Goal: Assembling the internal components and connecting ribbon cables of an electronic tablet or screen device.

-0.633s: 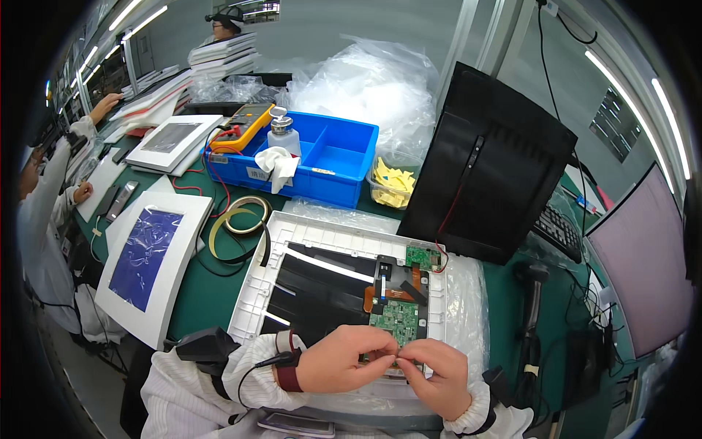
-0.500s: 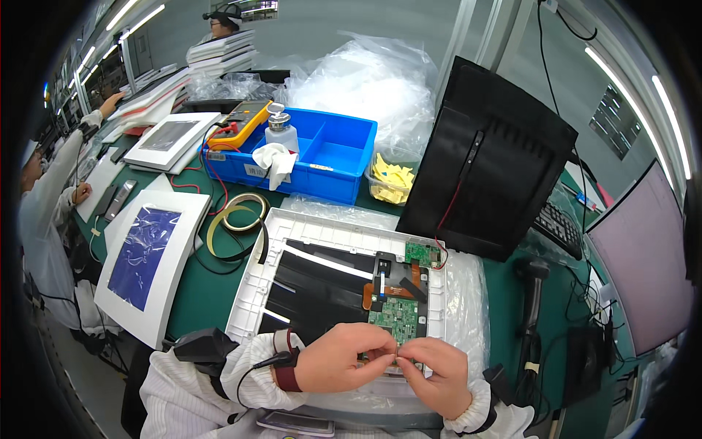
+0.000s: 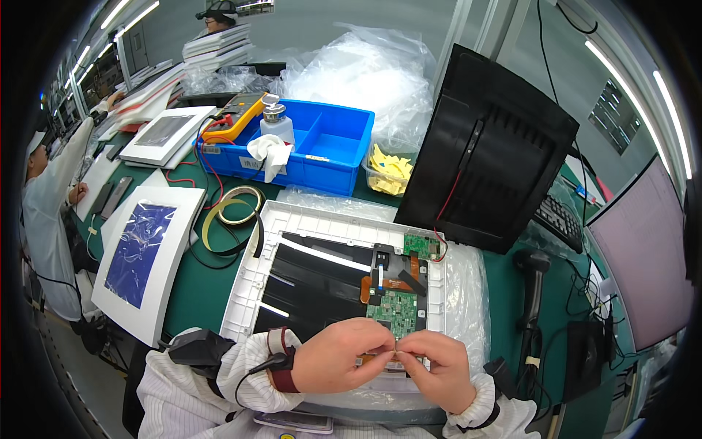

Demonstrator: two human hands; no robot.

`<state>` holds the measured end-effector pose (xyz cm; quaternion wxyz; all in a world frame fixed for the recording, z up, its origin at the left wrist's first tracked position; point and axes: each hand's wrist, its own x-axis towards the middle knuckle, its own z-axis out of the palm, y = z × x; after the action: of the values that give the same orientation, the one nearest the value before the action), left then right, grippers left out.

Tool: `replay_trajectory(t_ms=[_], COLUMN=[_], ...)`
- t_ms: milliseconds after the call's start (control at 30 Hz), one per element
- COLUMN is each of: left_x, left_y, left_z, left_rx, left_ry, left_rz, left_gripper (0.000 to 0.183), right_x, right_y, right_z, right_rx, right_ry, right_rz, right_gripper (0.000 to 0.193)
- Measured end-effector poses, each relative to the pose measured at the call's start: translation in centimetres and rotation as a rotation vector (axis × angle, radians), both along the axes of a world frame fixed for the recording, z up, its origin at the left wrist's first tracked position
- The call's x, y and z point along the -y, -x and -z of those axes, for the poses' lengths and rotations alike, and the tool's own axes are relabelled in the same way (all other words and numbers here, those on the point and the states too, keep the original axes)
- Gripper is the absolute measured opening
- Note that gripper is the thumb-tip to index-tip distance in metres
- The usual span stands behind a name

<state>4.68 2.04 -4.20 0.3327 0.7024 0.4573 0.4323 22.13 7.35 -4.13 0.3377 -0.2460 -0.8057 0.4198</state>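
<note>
Over the near edge of a green circuit board (image 3: 395,310), my left hand (image 3: 342,353) and my right hand (image 3: 437,368) meet with their fingertips pinched together. Whatever small thing lies between the fingertips is too small to make out. The board sits in an open white device housing (image 3: 245,296) with black panels, orange flat cables and a smaller green board (image 3: 420,246) at its far right corner. A red and black wire runs from that small board to a black panel (image 3: 486,146) standing upright behind. A dark red strap with a black cord circles my left wrist.
Left of the housing lie tape rolls (image 3: 240,208) and a white framed panel (image 3: 139,249) with blue film. Behind are a blue divided bin (image 3: 340,146) with a bottle and yellow meter, and a tub of yellow pieces (image 3: 389,168). A scanner (image 3: 531,282) and monitor stand right; co-workers are at left.
The view has shifted slightly. Both hands stay pinched together at the board's near edge, with only a small movement of the fingers.
</note>
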Motion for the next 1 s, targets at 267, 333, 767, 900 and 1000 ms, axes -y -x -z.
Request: replay_trajectory(t_ms=[267, 333, 767, 900, 1000], left_x=[-0.1, 0.0, 0.3, 0.1, 0.1], left_y=[-0.1, -0.3, -0.2, -0.2, -0.2], left_z=[0.1, 0.1, 0.7, 0.7, 0.7], left_rx=[-0.060, -0.070, -0.162, -0.261, -0.325], left_ry=[-0.074, -0.086, -0.329, -0.451, -0.509], left_rz=[-0.016, -0.100, -0.173, -0.156, -0.139], left_gripper=[0.009, 0.010, 0.016, 0.017, 0.018], right_x=[0.0, 0.3, 0.5, 0.4, 0.4], right_y=[0.0, 0.1, 0.0, 0.1, 0.1], right_z=[-0.2, -0.1, 0.4, 0.2, 0.4], right_rx=[0.026, -0.005, -0.047, -0.008, -0.004], right_ry=[0.047, 0.142, 0.285, 0.216, 0.194], right_rz=[-0.014, 0.040, 0.057, 0.062, 0.078], right_gripper=[0.006, 0.006, 0.009, 0.009, 0.008])
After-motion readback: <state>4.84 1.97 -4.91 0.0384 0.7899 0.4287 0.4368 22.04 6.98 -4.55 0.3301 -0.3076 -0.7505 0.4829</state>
